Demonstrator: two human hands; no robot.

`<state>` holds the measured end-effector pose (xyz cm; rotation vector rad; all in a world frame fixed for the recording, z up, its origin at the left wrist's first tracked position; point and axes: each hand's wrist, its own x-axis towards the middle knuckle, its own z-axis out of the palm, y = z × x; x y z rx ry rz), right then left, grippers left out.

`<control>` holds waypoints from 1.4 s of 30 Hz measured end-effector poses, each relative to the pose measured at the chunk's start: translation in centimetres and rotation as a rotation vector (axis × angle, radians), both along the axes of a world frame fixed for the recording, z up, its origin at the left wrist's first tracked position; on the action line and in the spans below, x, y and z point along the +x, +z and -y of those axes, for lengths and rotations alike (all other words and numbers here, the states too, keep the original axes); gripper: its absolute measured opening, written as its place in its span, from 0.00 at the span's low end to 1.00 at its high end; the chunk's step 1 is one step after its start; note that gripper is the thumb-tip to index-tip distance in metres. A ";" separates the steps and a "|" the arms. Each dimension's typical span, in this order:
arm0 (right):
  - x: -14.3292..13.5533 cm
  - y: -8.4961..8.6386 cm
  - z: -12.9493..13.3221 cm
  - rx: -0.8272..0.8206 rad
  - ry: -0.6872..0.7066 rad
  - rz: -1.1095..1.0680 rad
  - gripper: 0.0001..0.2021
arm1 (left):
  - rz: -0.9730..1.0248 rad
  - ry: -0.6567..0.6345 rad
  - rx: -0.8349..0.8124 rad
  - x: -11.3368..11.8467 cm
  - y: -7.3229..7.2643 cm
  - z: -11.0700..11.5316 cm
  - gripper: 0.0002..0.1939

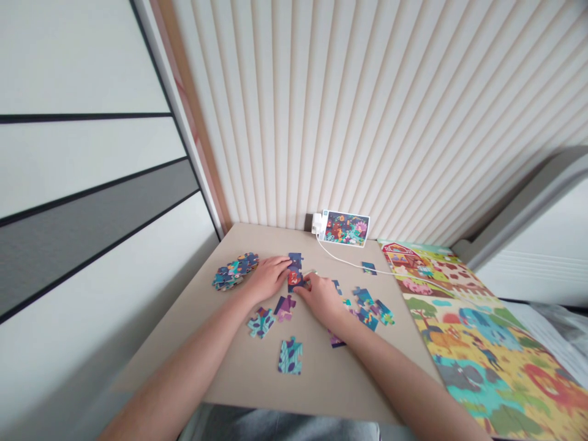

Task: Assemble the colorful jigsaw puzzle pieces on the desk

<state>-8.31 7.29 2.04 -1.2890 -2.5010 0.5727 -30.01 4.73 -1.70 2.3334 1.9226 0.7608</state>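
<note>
- Resting the left hand (267, 280) palm down on the smooth beige table (248, 386), with fingers stretched out and close together.
- Touching with those fingertips the left side of a dark-blue cardboard jigsaw piece (295, 261), placed near the middle of the table.
- Directly on its near side, set against a dark-blue jigsaw piece with a red figure (294, 280); hard to tell whether fully interlocked.
- Bending the fingers of the right hand (322, 298) at the lower right of the red-figured piece; cannot tell whether clamped on it or only touching.
- Left of the left hand, close to a loose heap of blue, teal and orange jigsaw pieces (235, 271).
- Nearer, between the forearms, with a purple jigsaw piece (285, 308) just beside a teal leaf-patterned jigsaw piece with a brown patch (261, 323).
- Closer to the front edge, well apart from these, with a turquoise leaf-patterned jigsaw piece (290, 357).
- Right of the right hand, near a scattered group of blue and teal jigsaw pieces (368, 317), and partly covering with the wrist a dark-purple jigsaw piece (337, 339).
- At the back, before a cream ribbed wall panel (303, 110), with a white-bordered rectangular picture card (345, 228) tilted back beside a white plug adapter (316, 223).
- At the right, with brightly coloured animal-picture boards (491, 349) crossed by a thin white cable (340, 260).
</note>
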 end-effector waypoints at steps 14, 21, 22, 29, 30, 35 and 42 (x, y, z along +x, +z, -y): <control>0.4 0.1 0.8 0.164 0.128 0.147 0.18 | -0.039 -0.031 -0.018 -0.1 0.3 0.4 0.23; 0.9 0.7 0.4 0.250 0.195 0.143 0.15 | -0.047 -0.033 -0.027 -0.1 0.2 0.3 0.23; 1.3 0.8 0.1 0.267 0.194 0.128 0.14 | -0.048 -0.033 -0.028 0.0 0.3 0.4 0.23; 5.8 0.8 -3.3 0.258 0.263 0.061 0.17 | -0.044 -0.027 -0.009 0.1 0.4 0.4 0.22; 6.4 0.5 -3.4 0.261 0.300 0.059 0.19 | -0.043 -0.027 -0.008 0.1 0.4 0.4 0.22; 8.4 -0.9 -3.6 0.245 0.331 0.037 0.22 | -0.029 -0.028 0.004 0.2 0.4 0.4 0.22; 9.3 -1.1 -4.4 0.216 0.290 0.026 0.22 | -0.059 -0.022 0.016 0.0 -0.1 0.3 0.22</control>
